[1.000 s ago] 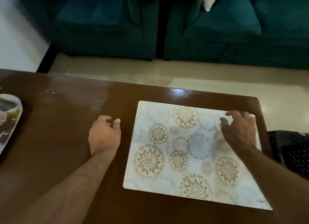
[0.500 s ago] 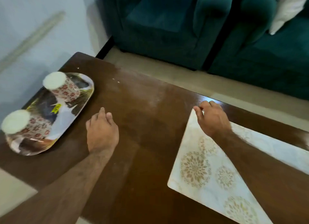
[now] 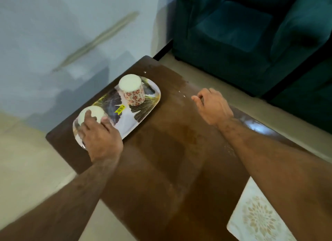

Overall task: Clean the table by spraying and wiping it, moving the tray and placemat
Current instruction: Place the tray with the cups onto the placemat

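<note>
Home living room, teal sofa (image 3: 251, 34), wooden coffee table (image 3: 170, 151)

brown table (image 3: 161, 151), red-flowered cup (image 3: 133, 95), gold-medallion white placemat (image 3: 255, 221), teal sofa (image 3: 242, 34).

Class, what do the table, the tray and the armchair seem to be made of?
Table: dark wood or veneer, glossy, with faint grain and a window glare.
Tray: probably printed melamine or plastic, smooth and shiny, price sticker on it.
Armchair: teal fabric, soft and matte, perhaps velvet.

Room was pretty plain — pale bluish wall (image 3: 53, 25) on the left, beige tiled floor (image 3: 27, 168) underneath, and a teal sofa (image 3: 251, 34) sat just past the dark wooden surface (image 3: 170, 160) — glossy, catching some light.
</note>
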